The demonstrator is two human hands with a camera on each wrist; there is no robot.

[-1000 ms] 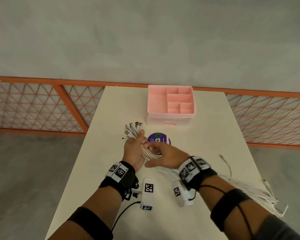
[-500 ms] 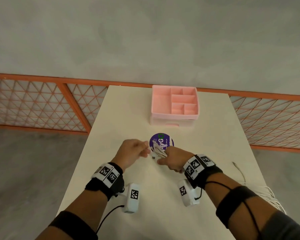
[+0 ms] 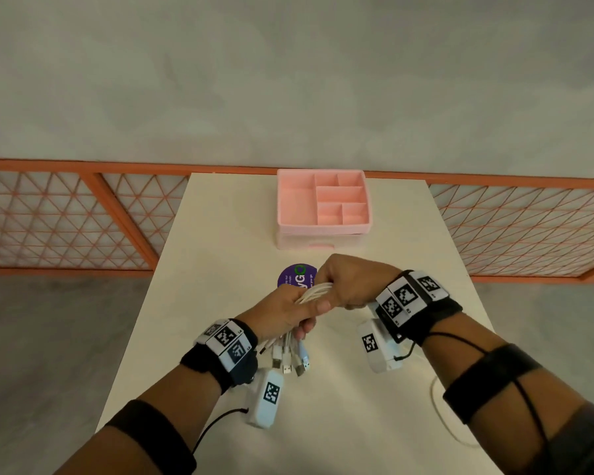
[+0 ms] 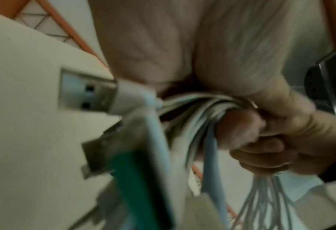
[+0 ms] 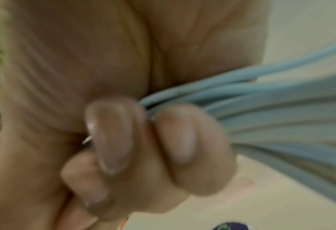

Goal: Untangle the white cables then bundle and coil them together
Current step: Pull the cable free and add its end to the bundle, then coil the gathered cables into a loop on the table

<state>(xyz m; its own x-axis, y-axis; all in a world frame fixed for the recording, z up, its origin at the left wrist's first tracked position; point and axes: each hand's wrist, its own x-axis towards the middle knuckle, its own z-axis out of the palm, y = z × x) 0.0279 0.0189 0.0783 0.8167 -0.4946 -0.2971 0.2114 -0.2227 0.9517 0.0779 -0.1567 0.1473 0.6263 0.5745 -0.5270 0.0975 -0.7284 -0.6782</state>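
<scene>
Compartment organizer [image 3: 323,214] sits on the bench [image 3: 220,234] at the far edge, about centred. Round sticker [image 3: 294,275] lies on the bench just nearer than it. Above the bench middle, left hand [image 3: 282,317] and right hand [image 3: 354,282] meet on the cable bundle [image 3: 314,291], left hand nearer. USB plugs [image 3: 288,361] hang below the left hand. Loose cable [image 3: 439,416] lies near the right edge.

Cream table [image 3: 220,234], grey wall [image 3: 288,80], orange lattice railing [image 3: 66,217], grey floor [image 3: 48,337]
</scene>
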